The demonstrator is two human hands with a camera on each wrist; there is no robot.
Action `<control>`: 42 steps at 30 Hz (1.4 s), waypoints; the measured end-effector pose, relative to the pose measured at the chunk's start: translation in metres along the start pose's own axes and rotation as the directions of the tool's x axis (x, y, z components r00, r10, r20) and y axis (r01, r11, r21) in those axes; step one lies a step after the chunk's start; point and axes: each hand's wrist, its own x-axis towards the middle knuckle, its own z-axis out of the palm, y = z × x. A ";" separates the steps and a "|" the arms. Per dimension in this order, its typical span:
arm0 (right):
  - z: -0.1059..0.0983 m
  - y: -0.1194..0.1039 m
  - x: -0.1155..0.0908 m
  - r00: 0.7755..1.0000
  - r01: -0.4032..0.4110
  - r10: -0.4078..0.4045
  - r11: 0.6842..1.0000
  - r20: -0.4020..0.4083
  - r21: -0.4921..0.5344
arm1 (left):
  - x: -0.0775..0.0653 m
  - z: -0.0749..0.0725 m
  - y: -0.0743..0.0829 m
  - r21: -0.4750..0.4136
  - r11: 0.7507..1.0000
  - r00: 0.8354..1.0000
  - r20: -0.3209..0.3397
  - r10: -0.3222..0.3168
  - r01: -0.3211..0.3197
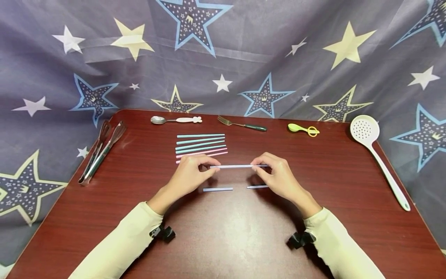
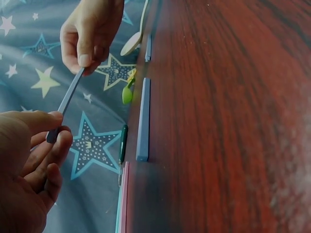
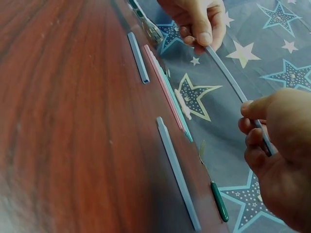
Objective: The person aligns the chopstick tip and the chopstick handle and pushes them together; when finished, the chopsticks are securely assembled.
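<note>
A slim pale-blue stick (image 1: 237, 166) is held level above the table between both hands. My left hand (image 1: 193, 172) pinches its left end between thumb and fingers. Near its other end, the right hand (image 1: 278, 176) pinches it the same way, with a length sticking out past the fingers. Below them lie two shorter pale-blue pieces: one with a hollow end (image 1: 217, 189), and one with a narrowed tip (image 1: 257, 186), partly hidden by the right hand in the head view. Just beyond the left hand are several teal sticks (image 1: 200, 142) and pink sticks (image 1: 217, 149).
Along the back edge lie a spoon with a white handle (image 1: 186, 119), a fork (image 1: 256, 127) and a small green spoon (image 1: 296, 127) with a yellow ring. Metal tongs (image 1: 101, 155) lie at the left edge, a white skimmer (image 1: 383, 162) at the right.
</note>
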 end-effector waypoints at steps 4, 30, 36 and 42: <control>0.004 -0.002 0.000 1.000 0.003 -0.003 1.000 0.016 0.009 | -0.001 0.000 0.002 0.012 1.000 1.000 -0.004 -0.007 0.007; -0.019 0.020 -0.018 0.996 -0.083 0.084 0.996 0.029 -0.029 | -0.025 -0.024 -0.045 0.090 0.992 0.991 -0.105 -0.079 0.089; -0.019 0.031 -0.033 0.993 -0.063 0.067 0.997 0.101 -0.045 | -0.030 -0.028 -0.070 0.126 0.980 0.981 -0.138 -0.135 0.153; -0.015 0.037 -0.042 0.983 -0.063 0.062 0.998 0.171 -0.001 | -0.035 -0.028 -0.086 0.146 0.975 0.977 -0.155 -0.145 0.168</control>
